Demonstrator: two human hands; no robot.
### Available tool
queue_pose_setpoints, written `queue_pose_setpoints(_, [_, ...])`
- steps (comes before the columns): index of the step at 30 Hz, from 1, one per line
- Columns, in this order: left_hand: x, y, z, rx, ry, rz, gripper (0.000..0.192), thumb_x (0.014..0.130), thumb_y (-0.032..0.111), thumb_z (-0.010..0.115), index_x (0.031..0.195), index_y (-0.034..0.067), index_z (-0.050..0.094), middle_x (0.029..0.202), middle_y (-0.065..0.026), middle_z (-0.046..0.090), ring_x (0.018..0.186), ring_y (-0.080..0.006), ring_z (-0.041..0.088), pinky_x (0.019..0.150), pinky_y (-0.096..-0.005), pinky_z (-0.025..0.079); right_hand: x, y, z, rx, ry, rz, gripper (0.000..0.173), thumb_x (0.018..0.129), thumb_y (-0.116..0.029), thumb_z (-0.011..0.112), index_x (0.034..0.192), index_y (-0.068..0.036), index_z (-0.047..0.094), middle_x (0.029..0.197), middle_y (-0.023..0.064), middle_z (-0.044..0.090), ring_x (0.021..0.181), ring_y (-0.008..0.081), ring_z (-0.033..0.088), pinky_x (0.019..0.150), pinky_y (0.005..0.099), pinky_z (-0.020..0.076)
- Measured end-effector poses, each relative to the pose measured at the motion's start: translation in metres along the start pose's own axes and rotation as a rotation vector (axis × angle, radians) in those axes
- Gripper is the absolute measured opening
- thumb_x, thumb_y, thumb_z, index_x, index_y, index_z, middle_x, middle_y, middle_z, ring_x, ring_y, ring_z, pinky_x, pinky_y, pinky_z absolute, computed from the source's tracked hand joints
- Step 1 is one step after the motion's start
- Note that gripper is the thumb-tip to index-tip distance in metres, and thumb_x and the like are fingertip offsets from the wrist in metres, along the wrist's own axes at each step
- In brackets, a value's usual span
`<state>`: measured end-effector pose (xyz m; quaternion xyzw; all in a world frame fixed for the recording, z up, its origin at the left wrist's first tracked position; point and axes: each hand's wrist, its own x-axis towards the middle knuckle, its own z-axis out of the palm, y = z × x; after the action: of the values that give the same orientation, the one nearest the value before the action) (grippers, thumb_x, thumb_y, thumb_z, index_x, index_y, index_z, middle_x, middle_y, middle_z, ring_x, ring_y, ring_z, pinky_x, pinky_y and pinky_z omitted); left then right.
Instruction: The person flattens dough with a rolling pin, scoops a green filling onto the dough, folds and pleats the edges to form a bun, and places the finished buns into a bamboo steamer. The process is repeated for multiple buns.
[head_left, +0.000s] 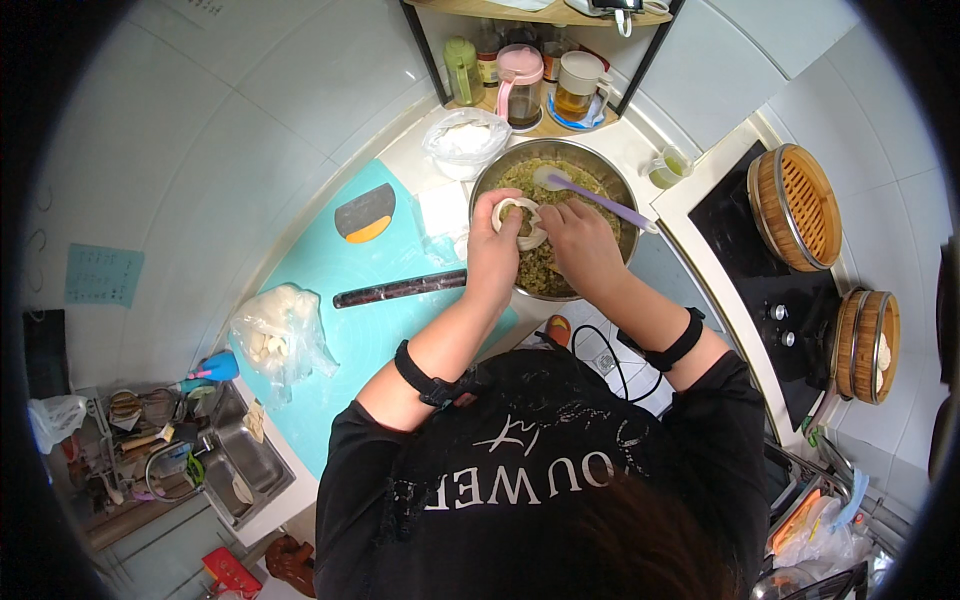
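Over a steel bowl (631, 259) of chopped green filling, my left hand (491, 251) cradles a round dough wrapper (534, 238) with filling inside it, the thumb resting on the filling. My right hand (581, 240) pinches the wrapper's right edge between its fingertips. A spoon with a purple handle (607, 204) lies across the bowl, its pale head on the filling and its handle over the rim. Left of the bowl, a dark rolling pin (397, 289) lies on a turquoise mat (375, 330), its right end beside my left forearm.
A dough scraper (365, 213) and a plastic bag of dough pieces (276, 334) lie on the mat. Behind the bowl are a bag of white powder (466, 142) and a shelf with jugs (519, 86). Bamboo steamers (796, 206) stand at the right, by the cooktop; a sink (247, 476) is lower left.
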<state>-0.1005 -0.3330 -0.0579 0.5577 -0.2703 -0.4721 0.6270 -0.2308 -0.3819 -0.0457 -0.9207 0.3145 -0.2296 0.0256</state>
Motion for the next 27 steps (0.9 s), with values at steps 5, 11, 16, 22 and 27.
queue_pose_setpoints(5, [0.0026,-0.0017,-0.0017,-0.005,0.038,0.0,0.015,0.091,0.003,0.052,0.105,0.005,0.056,0.102,-0.0045,0.058,0.096,-0.0135,0.054,0.087,-0.0267,0.043,-0.003,0.0017,-0.0011,0.031,-0.012,-0.042,0.012,0.077,-0.007,0.061,0.087,-0.003,0.055,0.076,0.01,0.061,0.076,0.0262,0.06,0.07,0.0372,0.0495])
queue_pose_setpoints(11, [0.0021,0.0019,-0.0057,0.15,-0.065,0.015,0.018,0.092,0.006,0.053,0.109,0.009,0.054,0.1,-0.0006,0.056,0.084,-0.008,0.054,0.071,-0.022,0.044,0.0018,0.0049,-0.0011,0.0,0.011,0.019,0.012,0.075,-0.009,0.061,0.085,-0.005,0.056,0.076,0.0091,0.06,0.08,0.0242,0.061,0.073,0.0357,0.0495])
queue_pose_setpoints(16, [-0.0017,0.0064,-0.0017,0.041,-0.051,-0.013,0.016,0.09,0.007,0.055,0.106,0.005,0.054,0.099,-0.0036,0.057,0.095,-0.0125,0.052,0.086,-0.0256,0.042,0.0033,0.008,-0.004,-0.007,-0.007,-0.089,0.01,0.077,-0.011,0.061,0.085,-0.007,0.057,0.079,0.0079,0.061,0.082,0.0238,0.06,0.076,0.0356,0.0484])
queue_pose_setpoints(22, [0.0005,0.0052,-0.0035,0.045,-0.04,-0.008,0.017,0.097,0.018,0.051,0.105,0.004,0.054,0.098,-0.003,0.055,0.096,-0.011,0.05,0.089,-0.0248,0.039,0.002,0.0066,-0.0072,-0.014,-0.051,-0.108,0.01,0.077,-0.012,0.061,0.085,-0.007,0.058,0.079,0.0074,0.061,0.082,0.0231,0.06,0.075,0.0351,0.0485])
queue_pose_setpoints(27, [0.0012,0.002,-0.0073,0.036,-0.151,0.052,0.023,0.101,0.028,0.043,0.109,0.011,0.057,0.1,0.0015,0.058,0.09,-0.0064,0.052,0.074,-0.0197,0.039,0.0064,0.0086,-0.0071,-0.056,0.049,-0.076,0.01,0.078,-0.013,0.06,0.085,-0.007,0.059,0.081,0.0074,0.061,0.084,0.0227,0.06,0.076,0.035,0.0481])
